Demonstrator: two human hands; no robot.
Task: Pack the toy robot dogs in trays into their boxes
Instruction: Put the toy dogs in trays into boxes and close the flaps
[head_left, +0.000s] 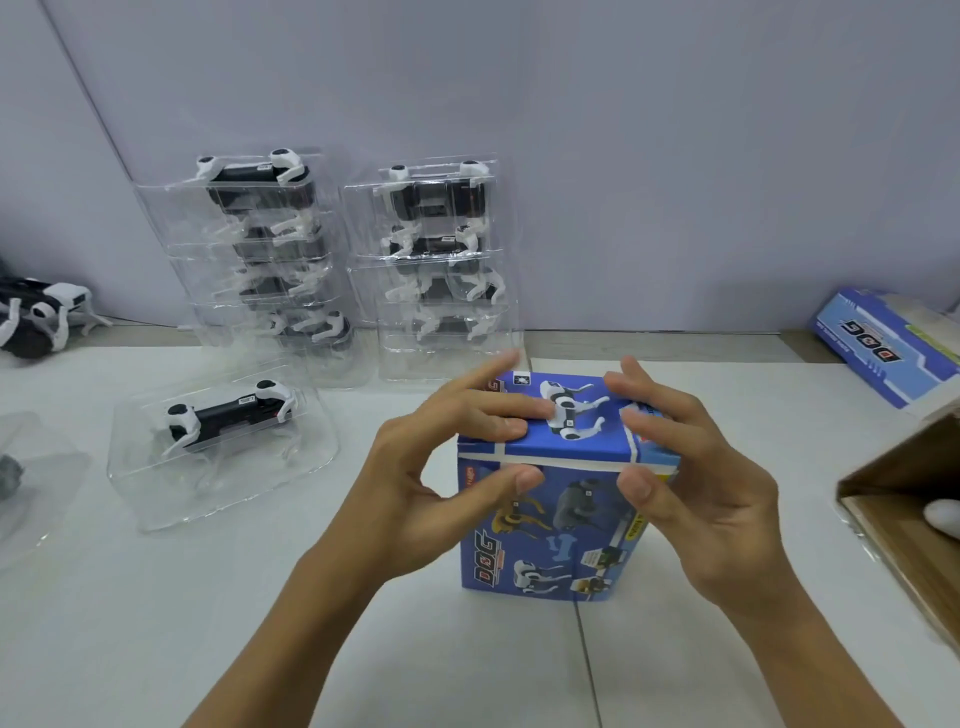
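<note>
A blue toy-dog box (550, 525) stands upright on the white table in the middle. Its top flap lies almost flat, with a thin gap along the front edge. My left hand (436, 467) pinches the flap's left front corner, fingers on top and thumb under the edge. My right hand (691, 467) grips the right front corner the same way. A black-and-white robot dog in a clear tray (223, 447) lies to the left. Behind it, two stacks of trayed dogs (270, 260) (441, 260) lean against the wall.
A loose robot dog (41, 317) sits at the far left by the wall. Another blue box (883, 343) lies flat at the back right. An open cardboard carton (904, 514) juts in from the right edge. Empty clear plastic (31, 488) lies at the left edge.
</note>
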